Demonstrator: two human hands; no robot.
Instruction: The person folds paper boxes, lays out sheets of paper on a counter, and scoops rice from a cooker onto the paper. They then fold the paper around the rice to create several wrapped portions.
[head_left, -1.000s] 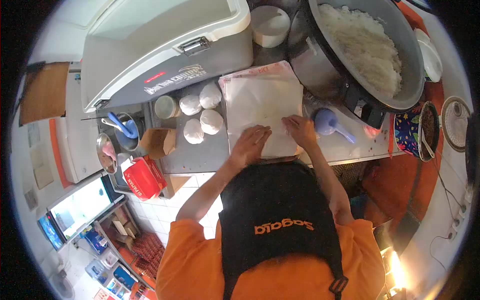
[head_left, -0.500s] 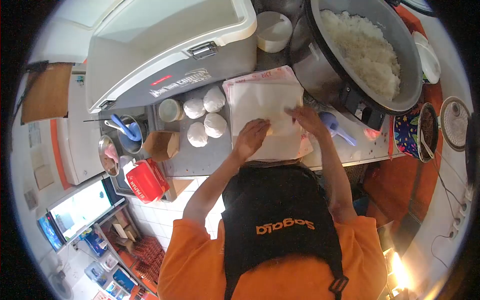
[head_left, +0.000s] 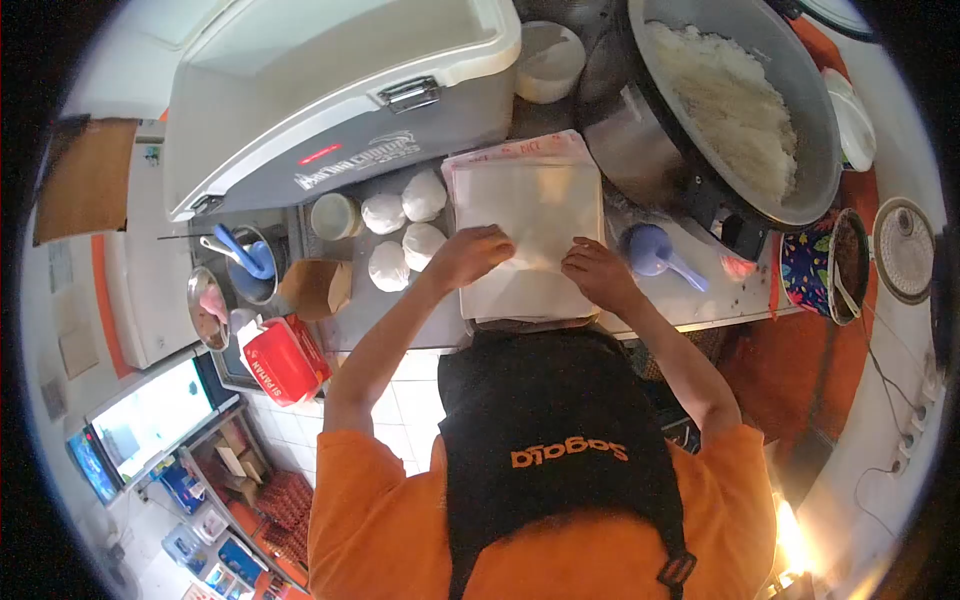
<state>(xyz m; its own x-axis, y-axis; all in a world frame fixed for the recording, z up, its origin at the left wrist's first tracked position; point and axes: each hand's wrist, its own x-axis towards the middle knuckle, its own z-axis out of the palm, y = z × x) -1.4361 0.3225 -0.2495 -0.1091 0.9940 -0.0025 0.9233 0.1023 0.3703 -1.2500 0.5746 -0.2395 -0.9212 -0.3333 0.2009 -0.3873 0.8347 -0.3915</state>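
A stack of white paper sheets (head_left: pixel 530 215) lies on the metal counter (head_left: pixel 390 310) in front of me. My left hand (head_left: pixel 470 252) rests flat on the stack's left edge, fingers spread. Over at the lower right part of the same stack, my right hand (head_left: pixel 597 270) presses down with its fingers on the top sheet. Neither hand grips anything. Several wrapped white balls (head_left: pixel 403 228) sit just left of the stack, close to my left hand.
A big pot of cooked white rice (head_left: pixel 735 95) stands at the back right. A blue scoop (head_left: pixel 660 252) lies right of the paper. A grey cooler box (head_left: pixel 330 90) fills the back left. A red box (head_left: pixel 285 358), small cup (head_left: pixel 332 214) and bowl with blue spoon (head_left: pixel 240 265) stand left.
My left hand slid up and left to the stack's edge. My right hand came back down from the upper right to the lower right of the sheet, which now lies flat.
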